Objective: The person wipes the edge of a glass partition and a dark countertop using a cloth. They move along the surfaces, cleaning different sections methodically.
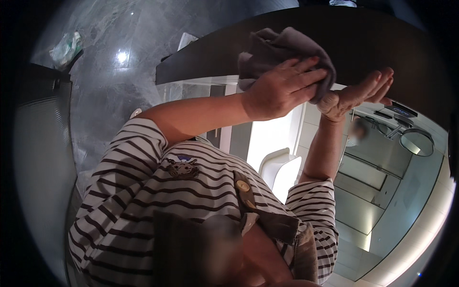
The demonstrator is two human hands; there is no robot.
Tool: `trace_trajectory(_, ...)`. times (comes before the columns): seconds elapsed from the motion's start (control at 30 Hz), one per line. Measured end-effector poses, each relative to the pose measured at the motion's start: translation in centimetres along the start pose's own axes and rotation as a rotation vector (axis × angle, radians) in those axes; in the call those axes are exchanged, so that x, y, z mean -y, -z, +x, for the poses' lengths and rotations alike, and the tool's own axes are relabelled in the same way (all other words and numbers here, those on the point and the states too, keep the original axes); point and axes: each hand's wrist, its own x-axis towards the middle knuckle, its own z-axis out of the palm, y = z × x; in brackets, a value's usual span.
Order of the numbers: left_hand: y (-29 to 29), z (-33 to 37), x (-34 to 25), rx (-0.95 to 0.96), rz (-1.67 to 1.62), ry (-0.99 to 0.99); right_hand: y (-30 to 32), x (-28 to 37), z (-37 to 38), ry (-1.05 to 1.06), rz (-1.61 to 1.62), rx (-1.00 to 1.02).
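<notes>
My left hand (286, 91) has its fingers wrapped over a soft grey-brown cloth (277, 45), bunched with loose folds hanging out beyond the knuckles. Just to the right, my right hand (356, 93) is raised with its fingers stretched out, and nothing shows in its grasp. The cloth's lower right end comes up against the base of that hand, near the thumb. Part of the cloth is hidden beneath my left fingers.
Below my hands is a white fixture (279, 165) with a curved rim. To the right stand a large mirror (377, 191) and a round mirror on an arm (416, 142). A dark curved panel (205, 55) spans the top, beside a grey tiled floor (107, 103). A dark cabinet (45, 143) stands left.
</notes>
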Motion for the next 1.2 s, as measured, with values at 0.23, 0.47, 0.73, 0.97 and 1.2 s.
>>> trace_trajectory(0.23,0.6,1.4,0.6,0.005,0.096,0.036,1.8,-1.5,-0.3,0.117,-0.041,0.213)
trace_trajectory(0.47,2.4,-1.8,1.6,0.106,0.138,0.162,1.6,-1.5,0.6,0.157,-0.054,0.204)
trace_trajectory(0.73,2.9,-3.7,1.6,0.170,0.179,0.220,1.5,-0.7,-0.1,0.048,-0.063,0.192)
trace_trajectory(0.97,1.0,0.6,0.2,0.089,0.026,0.030,2.2,-1.1,0.1,0.040,0.002,0.282)
trace_trajectory(1.2,-0.5,2.2,-0.2,0.050,0.019,0.043,3.3,-1.2,0.3,0.037,-0.052,0.367)
